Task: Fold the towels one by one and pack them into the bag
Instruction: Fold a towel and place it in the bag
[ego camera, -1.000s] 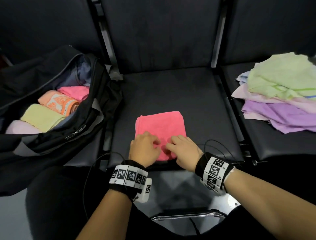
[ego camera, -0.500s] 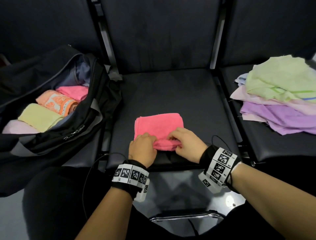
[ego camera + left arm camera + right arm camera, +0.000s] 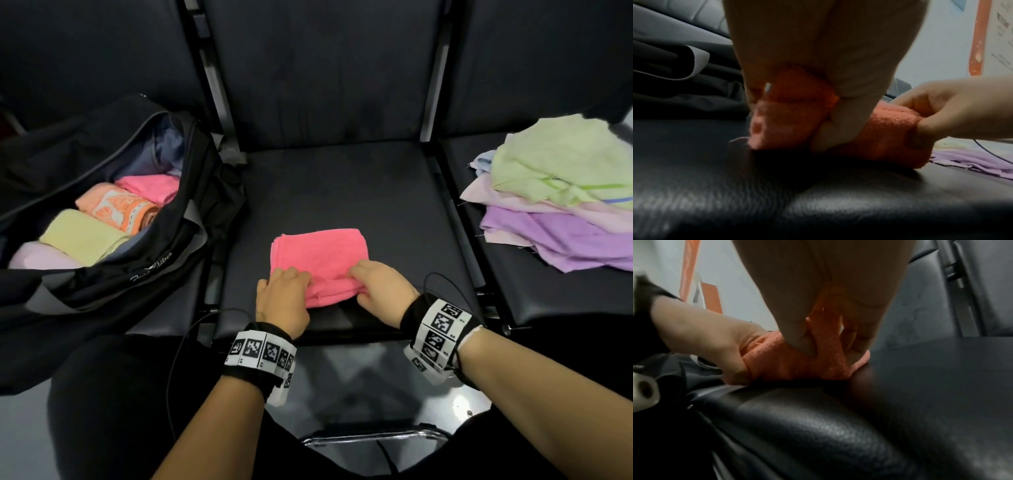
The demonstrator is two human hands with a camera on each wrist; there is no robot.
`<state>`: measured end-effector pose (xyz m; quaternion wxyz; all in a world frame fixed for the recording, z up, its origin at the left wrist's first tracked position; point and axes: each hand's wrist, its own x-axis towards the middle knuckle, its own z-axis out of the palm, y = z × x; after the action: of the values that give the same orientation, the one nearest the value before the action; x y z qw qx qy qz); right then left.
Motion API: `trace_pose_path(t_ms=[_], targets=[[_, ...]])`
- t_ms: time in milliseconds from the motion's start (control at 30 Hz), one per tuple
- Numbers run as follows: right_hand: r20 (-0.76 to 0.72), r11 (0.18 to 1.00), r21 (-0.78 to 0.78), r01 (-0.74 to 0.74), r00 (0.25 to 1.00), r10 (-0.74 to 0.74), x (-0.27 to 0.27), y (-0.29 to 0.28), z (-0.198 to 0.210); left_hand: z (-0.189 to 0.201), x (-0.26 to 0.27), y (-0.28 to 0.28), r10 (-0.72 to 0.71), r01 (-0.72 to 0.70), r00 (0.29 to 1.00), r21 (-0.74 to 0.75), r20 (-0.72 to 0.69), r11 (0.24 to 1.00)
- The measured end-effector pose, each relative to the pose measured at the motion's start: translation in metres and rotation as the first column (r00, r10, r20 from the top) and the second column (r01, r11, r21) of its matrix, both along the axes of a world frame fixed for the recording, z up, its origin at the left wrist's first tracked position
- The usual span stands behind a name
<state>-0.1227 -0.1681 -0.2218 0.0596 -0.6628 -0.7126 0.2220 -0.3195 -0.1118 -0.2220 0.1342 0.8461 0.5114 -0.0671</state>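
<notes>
I have the pink towel [image 3: 320, 255] on the middle seat [image 3: 342, 192] right in front of me, folded small, and I am rolling its near edge up and away from me. My left hand [image 3: 282, 301] has its fingers curled over the left end of the roll with the thumb tucked under it; my right hand [image 3: 382, 291] pinches the right end the same way, thumb beneath and fingers on top. Both grips are narrow and full of towel. The far half of the towel lies flat on the seat.

As I judge it, the job is somewhere around the middle. The black bag [image 3: 113, 260] sits open on the seat to my left, and four rolled towels lie side by side in it: a pale pink one [image 3: 41, 258] nearest, then a yellow one [image 3: 82, 236], an orange patterned one [image 3: 116, 207] and a pink one [image 3: 150, 186] farthest in. On the seat to my right a loose pile [image 3: 561, 195] waits unfolded: light green on top, pale pink and purple below, a bit of pale blue at the back. I cannot count them exactly. This roll has to be finished and carried left into the bag, then the pile worked through.

The surface is a row of dark padded seats, slightly shiny and grained, joined by metal bars. The floor below is glossy. Past my hands the wrist views show a pale wall with an orange strip.
</notes>
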Motion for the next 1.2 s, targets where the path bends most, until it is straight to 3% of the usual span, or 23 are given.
trace_pose_path(t_ms=[167,267,400,633,767,967,1200], targets=[[-0.152,0.997,-0.007,0.081,0.985,-0.081,0.011,-0.004,0.008,0.009,-0.010,0.009,0.125,-0.107,0.976,-0.105,0.180,0.989],[-0.279,0.983,0.014,0.184,0.945,-0.173,0.021,-0.005,0.013,0.016,-0.020,0.017,0.227,-0.137,0.917,-0.275,0.328,0.952],[-0.444,0.953,0.038,0.300,0.860,-0.253,0.032,-0.001,0.015,0.022,-0.026,0.027,0.318,-0.137,0.822,-0.378,0.472,0.916],[-0.489,0.875,0.076,0.478,0.783,-0.385,0.037,0.018,-0.005,0.007,-0.022,0.039,0.452,-0.230,0.640,-0.405,0.621,0.885],[-0.422,0.845,0.074,0.530,0.784,-0.455,0.035,0.031,-0.016,-0.009,-0.015,0.045,0.494,-0.344,0.590,-0.354,0.639,0.869],[-0.248,0.847,-0.061,0.528,0.814,-0.525,0.035,0.042,-0.028,-0.022,-0.004,0.050,0.439,-0.400,0.670,-0.207,0.599,0.893],[-0.214,0.859,-0.171,0.482,0.833,-0.510,0.036,0.044,-0.029,-0.025,-0.005,0.048,0.457,-0.405,0.738,-0.216,0.496,0.888]])
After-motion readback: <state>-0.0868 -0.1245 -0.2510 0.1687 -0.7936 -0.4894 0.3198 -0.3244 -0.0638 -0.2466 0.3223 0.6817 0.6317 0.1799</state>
